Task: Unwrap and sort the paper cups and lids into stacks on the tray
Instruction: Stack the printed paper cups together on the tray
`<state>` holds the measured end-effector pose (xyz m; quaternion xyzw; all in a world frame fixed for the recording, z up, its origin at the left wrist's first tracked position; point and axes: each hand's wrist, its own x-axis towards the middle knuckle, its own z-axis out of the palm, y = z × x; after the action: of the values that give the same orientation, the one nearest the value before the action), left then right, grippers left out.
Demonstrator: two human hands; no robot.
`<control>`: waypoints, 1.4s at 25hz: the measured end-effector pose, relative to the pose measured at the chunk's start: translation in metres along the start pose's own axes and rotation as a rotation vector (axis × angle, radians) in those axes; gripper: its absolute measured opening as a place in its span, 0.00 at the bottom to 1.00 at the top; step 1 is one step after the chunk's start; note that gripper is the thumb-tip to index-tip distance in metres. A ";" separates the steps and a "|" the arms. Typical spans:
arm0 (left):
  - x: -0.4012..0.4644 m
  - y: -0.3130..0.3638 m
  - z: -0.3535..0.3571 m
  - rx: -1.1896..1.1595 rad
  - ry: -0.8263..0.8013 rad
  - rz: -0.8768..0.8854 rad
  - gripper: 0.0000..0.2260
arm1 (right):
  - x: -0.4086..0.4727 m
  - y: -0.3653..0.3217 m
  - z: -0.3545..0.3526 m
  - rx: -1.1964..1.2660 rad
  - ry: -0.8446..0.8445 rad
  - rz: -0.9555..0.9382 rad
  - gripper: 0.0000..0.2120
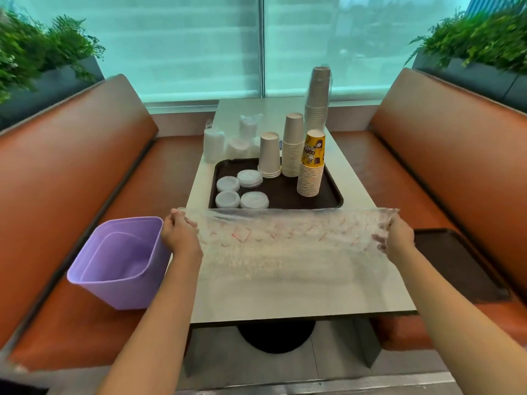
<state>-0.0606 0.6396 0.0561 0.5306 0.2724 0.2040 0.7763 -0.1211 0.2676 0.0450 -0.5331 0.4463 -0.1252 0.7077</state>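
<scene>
Stretching a clear plastic wrapper (288, 238) left-to-right above the table, both hands (178, 236) (397, 240) grip its ends.

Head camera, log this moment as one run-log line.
step: wrapper removed | left hand: grips plastic wrapper | right hand: grips wrapper | tray: cups, lids stacked | purple bin: left seat

Yellow printed paper cup stack (313, 151) beyond the hands: upside-down lettering, unreadable. Clear plastic wrapper (285, 238): red print, blurred.
</scene>
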 end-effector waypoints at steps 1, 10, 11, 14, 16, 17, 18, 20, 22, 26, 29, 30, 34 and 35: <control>-0.001 -0.001 -0.004 0.044 -0.022 -0.046 0.13 | -0.006 0.003 -0.002 -0.047 -0.072 0.002 0.20; 0.003 -0.001 -0.028 0.260 -0.269 -0.036 0.19 | 0.004 0.007 -0.013 -0.294 -0.043 -0.100 0.07; 0.007 -0.001 -0.029 0.238 -0.249 -0.034 0.17 | 0.005 0.005 -0.011 -0.286 -0.022 -0.108 0.10; 0.022 -0.005 -0.033 0.211 -0.088 -0.059 0.14 | 0.013 -0.002 -0.011 -0.271 0.013 -0.085 0.14; 0.031 -0.008 -0.037 0.210 -0.010 -0.030 0.14 | 0.021 0.000 -0.012 -0.240 0.015 -0.096 0.13; 0.036 -0.012 -0.037 0.209 0.011 -0.011 0.14 | 0.027 0.003 -0.013 -0.223 0.021 -0.115 0.13; 0.038 -0.017 -0.037 0.223 0.020 0.002 0.13 | 0.031 0.007 -0.013 -0.214 0.032 -0.130 0.14; 0.039 -0.024 -0.033 0.266 0.013 -0.002 0.13 | 0.031 0.011 -0.012 -0.195 0.064 -0.131 0.13; 0.038 -0.030 -0.027 0.284 0.022 -0.071 0.16 | 0.029 0.012 -0.012 -0.432 0.163 -0.234 0.15; 0.020 -0.027 -0.015 0.749 0.103 -0.212 0.23 | 0.002 0.025 0.019 -0.976 0.119 -0.965 0.16; -0.015 -0.033 0.007 1.391 0.006 0.334 0.25 | -0.018 0.050 0.055 -1.205 -0.196 -1.131 0.17; -0.026 -0.040 0.020 1.410 -0.128 0.497 0.24 | -0.023 0.058 0.063 -1.278 -0.263 -1.109 0.18; -0.048 -0.086 0.050 1.522 -0.719 0.663 0.19 | -0.023 0.078 0.080 -1.463 -0.426 -0.971 0.22; -0.049 -0.100 0.049 1.592 -0.843 0.654 0.19 | -0.020 0.084 0.080 -1.508 -0.459 -0.902 0.22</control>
<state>-0.0641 0.5400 -0.0130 0.9822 -0.1323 -0.0420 0.1268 -0.0961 0.3654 -0.0148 -0.9909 0.0070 0.0443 0.1266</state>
